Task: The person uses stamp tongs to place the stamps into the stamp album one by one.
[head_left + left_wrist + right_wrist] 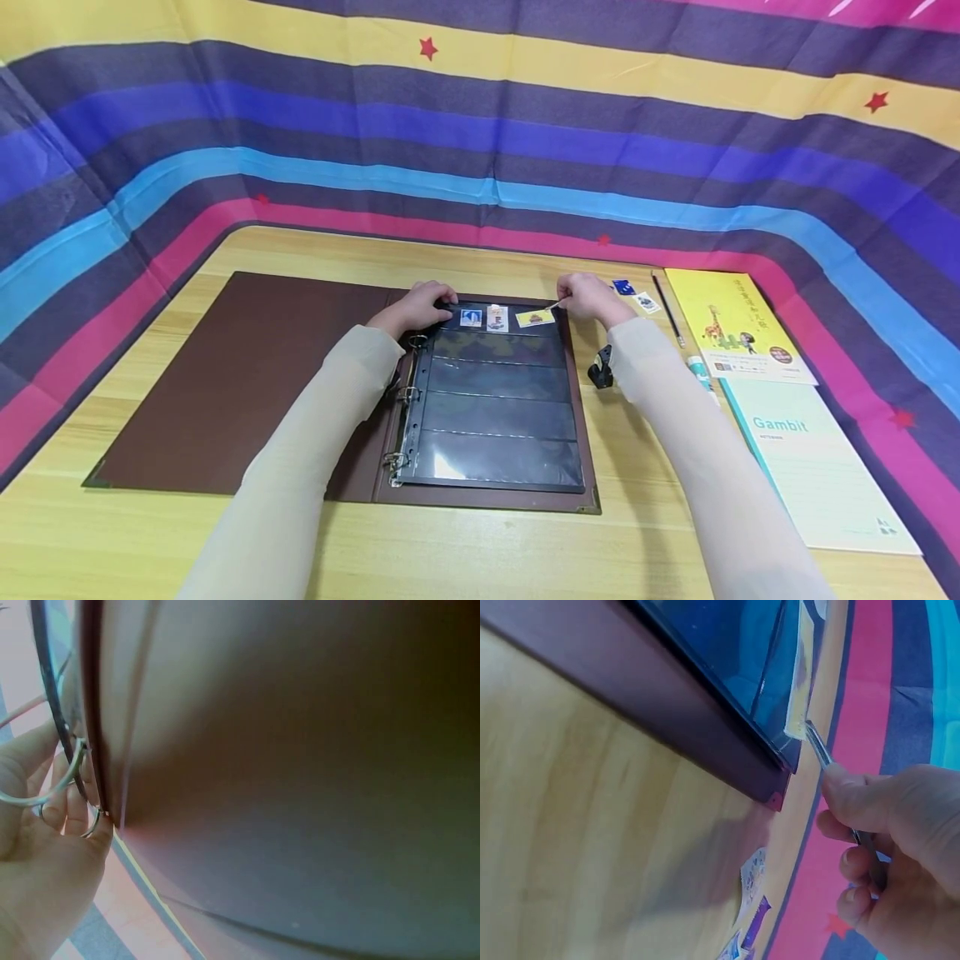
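Note:
My right hand (588,298) pinches metal tweezers (821,746) between thumb and fingers. Their tips grip the end of a yellow stamp (535,317), which lies slanted over the right part of the album's top row. A blue stamp (471,318) and a pale stamp (497,318) stand side by side in that row. The stamp album (495,414) lies open, its black pocket page on the right cover. My left hand (420,305) rests at the page's top left, thumb and fingers apart, close to the binder rings (64,784); part of its fingers is hidden in the left wrist view.
Right of the album lie a dark blue stamp (623,287), another pale stamp (647,302), a pencil (667,308) and a partly covered glue stick (699,371). A yellow book (735,321) and a Gambit notebook (817,467) lie farther right. A striped cloth (480,125) borders the table.

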`<state>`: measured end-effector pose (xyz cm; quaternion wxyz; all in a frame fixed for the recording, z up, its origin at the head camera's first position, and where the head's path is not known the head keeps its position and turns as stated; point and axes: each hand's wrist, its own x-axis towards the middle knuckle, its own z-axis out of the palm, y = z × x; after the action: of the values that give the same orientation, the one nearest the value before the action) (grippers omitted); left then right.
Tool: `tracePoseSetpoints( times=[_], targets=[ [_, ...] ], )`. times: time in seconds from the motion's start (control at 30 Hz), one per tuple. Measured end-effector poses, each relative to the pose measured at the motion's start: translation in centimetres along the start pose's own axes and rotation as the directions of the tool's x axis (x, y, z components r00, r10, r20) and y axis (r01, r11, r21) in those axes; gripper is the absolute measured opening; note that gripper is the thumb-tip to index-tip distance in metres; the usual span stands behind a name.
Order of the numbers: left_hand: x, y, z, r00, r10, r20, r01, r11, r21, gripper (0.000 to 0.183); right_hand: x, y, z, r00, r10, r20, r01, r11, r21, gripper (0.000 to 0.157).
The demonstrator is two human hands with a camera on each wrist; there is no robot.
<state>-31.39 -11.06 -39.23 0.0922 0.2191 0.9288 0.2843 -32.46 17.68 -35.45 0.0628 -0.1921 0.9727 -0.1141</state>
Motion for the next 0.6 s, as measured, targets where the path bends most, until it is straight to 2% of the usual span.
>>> tracePoseSetpoints(
  times=[0.13,0.27,0.6],
  targets=[
    [-0.06,0.09,0.01,1.000,-0.011,0.001,0.011,1.000,-0.007,0.019,-0.10,0.12,-0.25,0.999,-0.031,0.037,0.031,0.999,0.008,0.001],
    [-0.13,0.16,-0.01,1.000,-0.024,-0.001,0.024,1.000,-0.009,0.019,-0.22,0.32,-0.49,0.998,-0.048,0.049,0.048,0.999,0.015,0.009],
    [-0.04,0.05,0.04,1.000,-0.019,0.000,0.019,1.000,-0.005,0.019,0.08,0.58,-0.17,0.995,-0.027,-0.094,0.021,0.998,-0.058,0.008]
  ],
)
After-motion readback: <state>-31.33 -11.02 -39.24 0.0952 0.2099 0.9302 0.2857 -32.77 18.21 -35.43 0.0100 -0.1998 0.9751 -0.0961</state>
